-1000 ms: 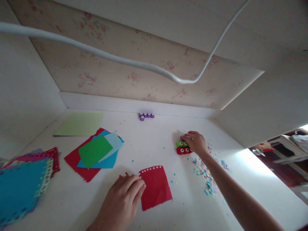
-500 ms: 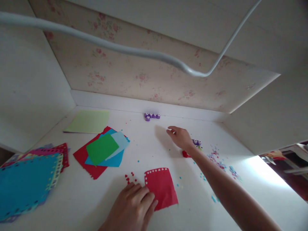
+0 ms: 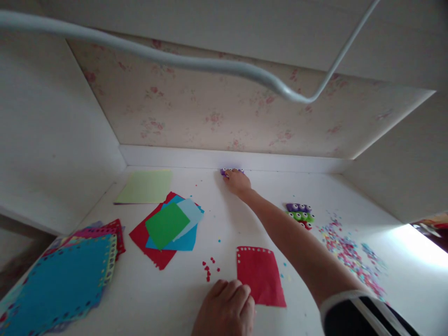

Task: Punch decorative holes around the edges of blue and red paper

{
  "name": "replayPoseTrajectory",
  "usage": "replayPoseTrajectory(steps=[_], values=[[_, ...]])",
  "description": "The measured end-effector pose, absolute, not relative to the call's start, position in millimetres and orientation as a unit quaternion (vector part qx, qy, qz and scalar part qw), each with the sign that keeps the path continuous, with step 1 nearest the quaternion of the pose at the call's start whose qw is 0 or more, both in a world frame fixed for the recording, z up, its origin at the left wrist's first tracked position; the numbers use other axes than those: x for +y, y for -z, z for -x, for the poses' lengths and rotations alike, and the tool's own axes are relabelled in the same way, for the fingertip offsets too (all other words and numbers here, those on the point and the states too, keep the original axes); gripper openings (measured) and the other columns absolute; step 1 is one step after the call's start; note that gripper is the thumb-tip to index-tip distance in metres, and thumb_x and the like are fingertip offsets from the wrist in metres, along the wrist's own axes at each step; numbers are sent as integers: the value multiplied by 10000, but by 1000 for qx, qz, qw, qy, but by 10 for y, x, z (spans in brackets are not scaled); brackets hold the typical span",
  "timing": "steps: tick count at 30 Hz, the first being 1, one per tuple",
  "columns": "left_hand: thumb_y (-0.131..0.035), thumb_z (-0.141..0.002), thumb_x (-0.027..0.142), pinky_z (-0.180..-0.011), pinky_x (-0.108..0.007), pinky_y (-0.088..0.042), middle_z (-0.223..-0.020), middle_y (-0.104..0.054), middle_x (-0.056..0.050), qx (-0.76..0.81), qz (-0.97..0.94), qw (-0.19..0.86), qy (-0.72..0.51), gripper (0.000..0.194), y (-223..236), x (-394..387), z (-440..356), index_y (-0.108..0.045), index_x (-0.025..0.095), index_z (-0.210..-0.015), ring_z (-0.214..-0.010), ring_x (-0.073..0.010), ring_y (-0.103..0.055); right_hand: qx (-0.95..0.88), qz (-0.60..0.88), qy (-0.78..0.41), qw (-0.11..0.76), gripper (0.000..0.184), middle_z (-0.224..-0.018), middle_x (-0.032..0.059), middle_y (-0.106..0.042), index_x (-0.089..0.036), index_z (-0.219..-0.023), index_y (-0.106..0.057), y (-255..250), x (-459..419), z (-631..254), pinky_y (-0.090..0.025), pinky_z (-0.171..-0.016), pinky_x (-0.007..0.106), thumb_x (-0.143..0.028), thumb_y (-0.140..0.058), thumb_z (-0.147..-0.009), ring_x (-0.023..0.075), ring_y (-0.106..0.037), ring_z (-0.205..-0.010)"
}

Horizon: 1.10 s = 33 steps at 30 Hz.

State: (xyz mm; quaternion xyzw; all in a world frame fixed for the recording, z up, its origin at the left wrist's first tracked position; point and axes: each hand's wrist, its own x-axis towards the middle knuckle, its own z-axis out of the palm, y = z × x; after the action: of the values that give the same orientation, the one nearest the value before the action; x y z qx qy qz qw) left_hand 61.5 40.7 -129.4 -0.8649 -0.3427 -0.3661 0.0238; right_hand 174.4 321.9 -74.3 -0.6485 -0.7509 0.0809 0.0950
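My right hand [image 3: 238,181] is stretched to the back of the white table, by the wall. Its fingers curl over a row of small purple punches [image 3: 224,171], most of which it hides. My left hand [image 3: 227,309] lies flat near the front edge, fingers together, its fingertips touching the left edge of a red paper piece [image 3: 261,276] with a punched top border. A few red punched bits [image 3: 209,269] lie just left of that paper.
A cluster of purple, green and red punches [image 3: 299,214] sits right of my forearm, with scattered confetti [image 3: 346,252] beyond. Red, blue and green sheets [image 3: 168,225] overlap left of centre, a pale green sheet [image 3: 145,186] behind them. Punched blue sheets [image 3: 59,284] lie front left. A white cable [image 3: 175,60] hangs overhead.
My right hand left the punch cluster on the right and travelled back-left to the purple punches by the wall. The view shifted; my left hand stayed by the red paper.
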Motion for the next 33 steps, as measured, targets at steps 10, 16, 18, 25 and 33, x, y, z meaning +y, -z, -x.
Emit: replayPoseTrajectory(steps=[10,16,18,25,33], values=[[-441,-991,194,-803,-319,-469,-982,-759,20,-350,864,56,356,229,1380,356,-604,-662,189,-930,-908,-140,-684,-837,496,-182,139,375,-1137,27,-740,-238,-1264,-597,564,2214,-1960,-502,-930,284,-239,-634,-891,176,-690,-1030],[-426,-1006,244,-852,-318,-494,-1085,-744,-10,-353,876,47,325,259,1401,307,-629,-676,185,-1039,-989,-160,-666,-870,393,-252,158,351,-1111,51,-732,-226,-1220,-608,503,1395,-2096,-524,-934,344,-195,-633,-871,210,-685,-1028],[-415,-1006,234,-847,-321,-507,-1071,-743,-19,-347,879,39,325,268,1369,304,-630,-678,181,-1022,-977,-172,-668,-877,386,-250,137,353,-1089,59,-730,-230,-1212,-615,537,1292,-2101,-540,-906,347,-176,-629,-864,216,-685,-1007],[-452,-936,124,-668,-355,-544,-850,-694,-34,-377,865,-34,330,224,1094,343,-542,-662,187,-981,-749,-212,-647,-865,411,-204,206,444,-1321,106,-625,-220,-1331,-557,663,1139,-2376,-481,-1059,434,-279,-651,-901,249,-562,-1240],[-472,-984,198,-728,-370,-565,-929,-630,-65,-519,786,-70,328,158,987,547,-412,-594,201,-1083,-828,-221,-651,-826,539,-111,122,573,-1589,122,-342,-238,-1456,-472,1037,842,-3083,-383,-1130,584,-469,-575,-942,354,-287,-1464]])
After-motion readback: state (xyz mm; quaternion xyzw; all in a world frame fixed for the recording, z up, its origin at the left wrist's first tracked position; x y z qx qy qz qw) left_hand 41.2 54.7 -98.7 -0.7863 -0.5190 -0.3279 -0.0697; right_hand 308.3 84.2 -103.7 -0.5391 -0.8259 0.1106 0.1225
